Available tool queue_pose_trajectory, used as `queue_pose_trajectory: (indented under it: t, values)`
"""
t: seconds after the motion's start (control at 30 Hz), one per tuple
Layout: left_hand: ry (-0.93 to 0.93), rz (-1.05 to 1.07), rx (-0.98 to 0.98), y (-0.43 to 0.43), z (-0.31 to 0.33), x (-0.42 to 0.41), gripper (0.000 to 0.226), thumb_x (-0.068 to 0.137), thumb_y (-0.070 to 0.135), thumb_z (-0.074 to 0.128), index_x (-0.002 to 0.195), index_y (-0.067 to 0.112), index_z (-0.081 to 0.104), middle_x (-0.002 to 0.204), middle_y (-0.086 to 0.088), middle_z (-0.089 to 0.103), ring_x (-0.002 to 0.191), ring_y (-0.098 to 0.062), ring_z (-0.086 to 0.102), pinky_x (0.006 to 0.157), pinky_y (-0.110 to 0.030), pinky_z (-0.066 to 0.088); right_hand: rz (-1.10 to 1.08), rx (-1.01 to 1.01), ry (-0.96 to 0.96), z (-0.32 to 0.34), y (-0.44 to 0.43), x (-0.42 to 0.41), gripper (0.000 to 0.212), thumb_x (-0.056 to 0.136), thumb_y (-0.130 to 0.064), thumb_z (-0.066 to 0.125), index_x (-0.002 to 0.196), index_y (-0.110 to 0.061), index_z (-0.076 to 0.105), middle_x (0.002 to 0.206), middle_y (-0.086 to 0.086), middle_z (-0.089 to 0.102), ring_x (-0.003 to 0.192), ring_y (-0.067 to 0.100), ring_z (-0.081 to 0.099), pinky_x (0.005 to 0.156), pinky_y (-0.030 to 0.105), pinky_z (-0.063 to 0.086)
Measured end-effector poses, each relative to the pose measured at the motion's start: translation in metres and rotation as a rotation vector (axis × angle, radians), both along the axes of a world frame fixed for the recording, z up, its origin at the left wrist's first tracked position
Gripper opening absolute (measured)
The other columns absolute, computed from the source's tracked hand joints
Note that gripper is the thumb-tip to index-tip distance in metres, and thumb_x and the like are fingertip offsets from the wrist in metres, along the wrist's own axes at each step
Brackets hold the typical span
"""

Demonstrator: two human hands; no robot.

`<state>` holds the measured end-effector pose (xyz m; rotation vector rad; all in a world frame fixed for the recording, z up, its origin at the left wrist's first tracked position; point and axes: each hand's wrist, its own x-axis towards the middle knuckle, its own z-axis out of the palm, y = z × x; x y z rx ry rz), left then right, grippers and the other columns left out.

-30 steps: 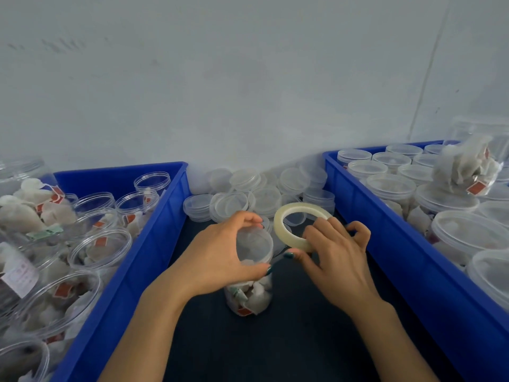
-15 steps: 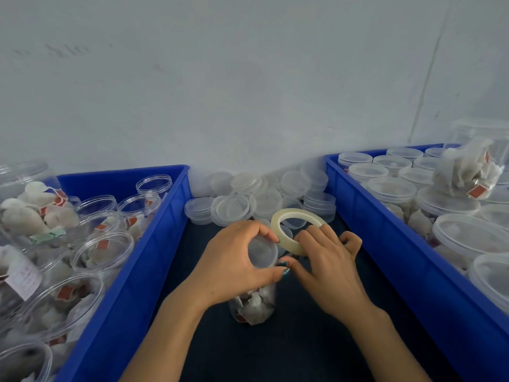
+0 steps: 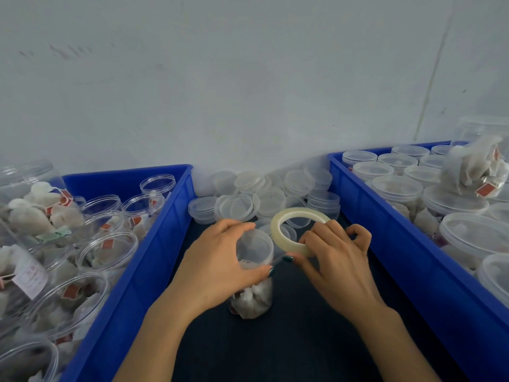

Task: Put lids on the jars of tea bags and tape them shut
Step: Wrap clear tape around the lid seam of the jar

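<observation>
Currently taping step judged in hand. Tea-bag jar [image 3: 254, 299] clasped at lid [image 3: 256, 242] by left hand [image 3: 217, 257] grip, upright on tabletop [image 3: 275, 351]. Tape roll [image 3: 287, 244] pinched in right hand [image 3: 338, 263] grip, just beside. Next: tape end to be pressed onto lid seam.

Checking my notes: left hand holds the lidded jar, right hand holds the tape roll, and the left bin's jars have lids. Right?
One slip: the head view shows the left bin's jars open, without lids. The left hand does hold the lidded jar and the right hand the tape roll.
</observation>
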<state>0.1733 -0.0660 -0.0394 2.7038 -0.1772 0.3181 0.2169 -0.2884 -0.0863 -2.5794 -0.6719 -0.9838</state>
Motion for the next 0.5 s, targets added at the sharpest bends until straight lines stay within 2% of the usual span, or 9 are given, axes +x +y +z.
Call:
queue_pose_trajectory:
  t: [0.1,0.23,0.37,0.5]
  values:
    - [0.072,-0.080,-0.135,0.006,0.001,0.003,0.091,0.067,0.064,0.077,0.147,0.047,0.037,0.142,0.037,0.037,0.121,0.015,0.038,0.095,-0.013,0.035,-0.050,0.029,-0.036,0.000,0.005,-0.002,0.044,0.094,-0.063,0.043,0.076,-0.025,0.059,0.085,-0.011,0.058,0.087,0.015,0.058,0.086,0.039,0.027]
    - [0.155,-0.155,-0.280,0.011,-0.001,0.010,0.087,0.066,0.049,0.087,0.140,0.050,0.041,0.132,0.045,0.041,0.121,0.026,0.035,0.102,-0.016,0.039,-0.077,0.032,-0.014,-0.003,0.012,-0.003,0.045,0.092,-0.062,0.035,0.080,-0.025,0.056,0.087,-0.011,0.054,0.087,0.016,0.055,0.084,0.038,0.025]
    - [0.133,-0.128,-0.332,0.012,-0.006,0.011,0.099,0.052,0.065,0.082,0.139,0.047,0.039,0.133,0.037,0.036,0.119,0.023,0.036,0.093,-0.010,0.039,-0.070,0.032,-0.001,-0.005,0.010,-0.002,0.037,0.092,-0.058,0.037,0.082,-0.027,0.054,0.088,-0.013,0.051,0.088,0.014,0.052,0.082,0.036,0.022]
    - [0.165,-0.132,-0.311,0.013,-0.005,0.013,0.091,0.051,0.068,0.078,0.133,0.049,0.043,0.127,0.037,0.044,0.115,0.019,0.043,0.088,-0.013,0.044,-0.056,0.009,0.042,-0.005,0.010,-0.001,0.033,0.093,-0.056,0.037,0.084,-0.028,0.050,0.090,-0.014,0.048,0.089,0.012,0.047,0.081,0.035,0.021]
